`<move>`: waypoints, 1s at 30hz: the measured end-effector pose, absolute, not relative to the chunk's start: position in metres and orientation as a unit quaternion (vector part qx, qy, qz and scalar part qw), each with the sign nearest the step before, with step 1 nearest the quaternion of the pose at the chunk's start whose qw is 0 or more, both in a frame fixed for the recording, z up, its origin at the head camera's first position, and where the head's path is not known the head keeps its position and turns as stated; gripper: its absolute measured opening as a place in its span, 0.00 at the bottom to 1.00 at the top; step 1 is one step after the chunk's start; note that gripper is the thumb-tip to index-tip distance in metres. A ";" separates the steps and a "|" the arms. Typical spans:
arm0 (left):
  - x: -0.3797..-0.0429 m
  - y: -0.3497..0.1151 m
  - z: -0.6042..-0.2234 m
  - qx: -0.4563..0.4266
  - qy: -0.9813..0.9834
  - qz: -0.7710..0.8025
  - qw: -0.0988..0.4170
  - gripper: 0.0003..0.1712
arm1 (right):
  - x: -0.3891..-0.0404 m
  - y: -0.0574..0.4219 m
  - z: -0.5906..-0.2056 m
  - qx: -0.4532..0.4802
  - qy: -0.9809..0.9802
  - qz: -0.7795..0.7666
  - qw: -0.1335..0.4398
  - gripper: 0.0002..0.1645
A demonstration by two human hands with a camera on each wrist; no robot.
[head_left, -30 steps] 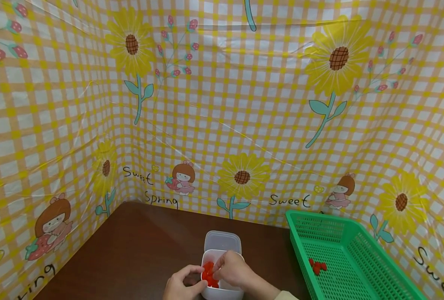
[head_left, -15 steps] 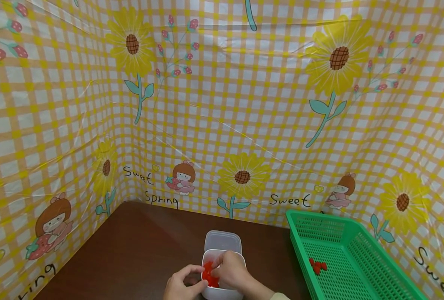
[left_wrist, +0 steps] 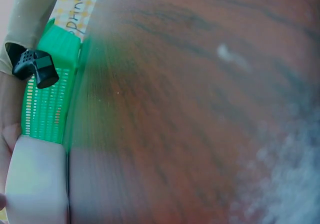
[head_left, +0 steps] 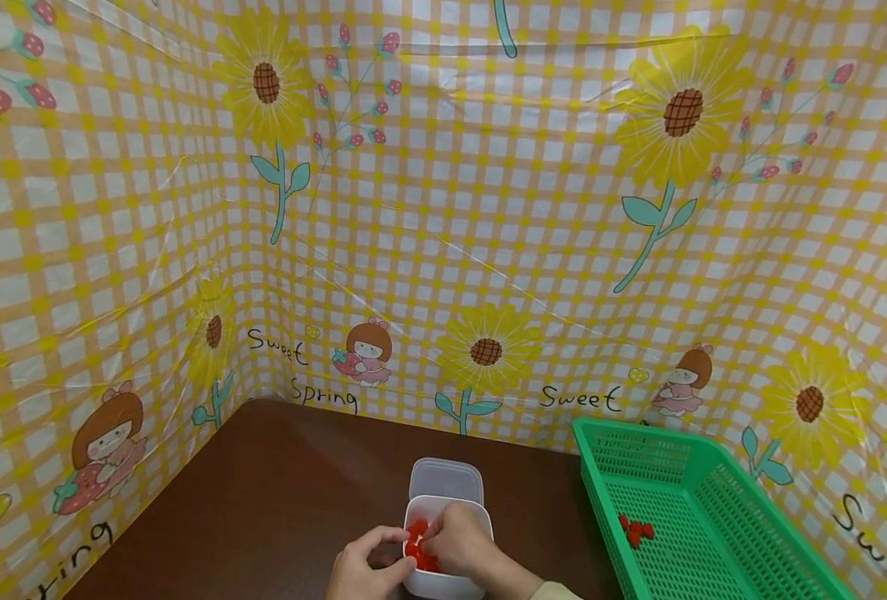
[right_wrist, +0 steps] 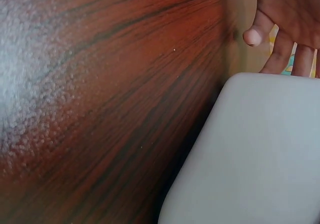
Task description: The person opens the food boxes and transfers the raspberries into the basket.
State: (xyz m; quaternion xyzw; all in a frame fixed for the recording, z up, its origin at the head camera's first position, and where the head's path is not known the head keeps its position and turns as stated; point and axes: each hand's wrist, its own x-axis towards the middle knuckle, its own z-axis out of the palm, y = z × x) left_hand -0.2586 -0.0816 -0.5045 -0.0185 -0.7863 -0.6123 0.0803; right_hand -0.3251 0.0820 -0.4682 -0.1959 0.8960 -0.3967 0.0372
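Note:
A white plastic box (head_left: pixel 447 589) with its translucent lid (head_left: pixel 446 481) folded back stands at the front of the table. Small glossy red pieces (head_left: pixel 428 560) lie along its left side; their kind does not show. My left hand (head_left: pixel 366 562) is at the box's left side, with thumb and index fingertips spread apart at the rim. From the right, my right hand (head_left: pixel 462 537) reaches into the box, bent fingers down among the red pieces. Its fingertips are hidden, so I cannot tell whether they pinch one. In the right wrist view, the box wall (right_wrist: pixel 250 149) partly covers the left fingers (right_wrist: pixel 281 51).
A green perforated basket (head_left: pixel 721 533) stands to the right, with several small red pieces (head_left: pixel 636 531) near its left wall. Dark brown table (head_left: pixel 286 475) surrounds the box. A checked, flower-printed sheet (head_left: pixel 443 208) rises behind and at both sides.
The right hand has shifted slightly inside the box, and the red pieces around its fingertips lie a little differently. The left hand stays at the rim. The head view has tilted slightly.

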 end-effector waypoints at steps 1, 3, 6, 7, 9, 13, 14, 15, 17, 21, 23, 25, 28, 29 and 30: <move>-0.258 -0.082 -0.505 -0.019 -0.786 -0.613 0.080 0.18 | -0.325 0.082 -0.469 -0.196 0.895 -0.398 0.036 0.10; -0.258 -0.081 -0.505 -0.019 -0.784 -0.615 0.079 0.18 | -0.325 0.082 -0.470 -0.196 0.895 -0.400 0.035 0.09; -0.257 -0.081 -0.504 -0.018 -0.784 -0.615 0.079 0.18 | -0.326 0.082 -0.472 -0.195 0.895 -0.399 0.038 0.10; -0.256 -0.081 -0.504 -0.016 -0.785 -0.614 0.079 0.18 | -0.326 0.082 -0.472 -0.195 0.895 -0.398 0.039 0.10; -0.256 -0.081 -0.503 -0.012 -0.786 -0.613 0.078 0.18 | -0.327 0.083 -0.473 -0.196 0.895 -0.398 0.044 0.10; -0.258 -0.080 -0.501 0.002 -0.785 -0.615 0.072 0.17 | -0.328 0.083 -0.471 -0.192 0.895 -0.400 0.054 0.09; -0.258 -0.080 -0.500 0.006 -0.784 -0.616 0.070 0.17 | -0.328 0.083 -0.470 -0.190 0.895 -0.400 0.056 0.09; -0.258 -0.080 -0.499 0.009 -0.784 -0.617 0.068 0.17 | -0.328 0.082 -0.469 -0.188 0.895 -0.399 0.058 0.09; -0.258 -0.079 -0.498 0.013 -0.785 -0.616 0.067 0.17 | -0.329 0.082 -0.467 -0.183 0.896 -0.399 0.060 0.09; -0.257 -0.079 -0.496 0.017 -0.787 -0.614 0.062 0.17 | -0.327 0.081 -0.463 -0.176 0.892 -0.410 0.068 0.08; -0.257 -0.079 -0.495 0.017 -0.787 -0.614 0.061 0.16 | -0.327 0.081 -0.460 -0.175 0.887 -0.420 0.080 0.07; -0.256 -0.079 -0.495 0.017 -0.785 -0.616 0.064 0.16 | -0.327 0.081 -0.457 -0.178 0.882 -0.428 0.089 0.07; -0.255 -0.079 -0.495 0.015 -0.782 -0.619 0.068 0.16 | -0.327 0.082 -0.451 -0.182 0.876 -0.435 0.101 0.06; -0.255 -0.079 -0.495 0.015 -0.782 -0.620 0.068 0.16 | -0.328 0.083 -0.449 -0.182 0.875 -0.436 0.104 0.07; -0.255 -0.079 -0.495 0.016 -0.782 -0.619 0.067 0.16 | -0.328 0.084 -0.446 -0.180 0.876 -0.436 0.106 0.06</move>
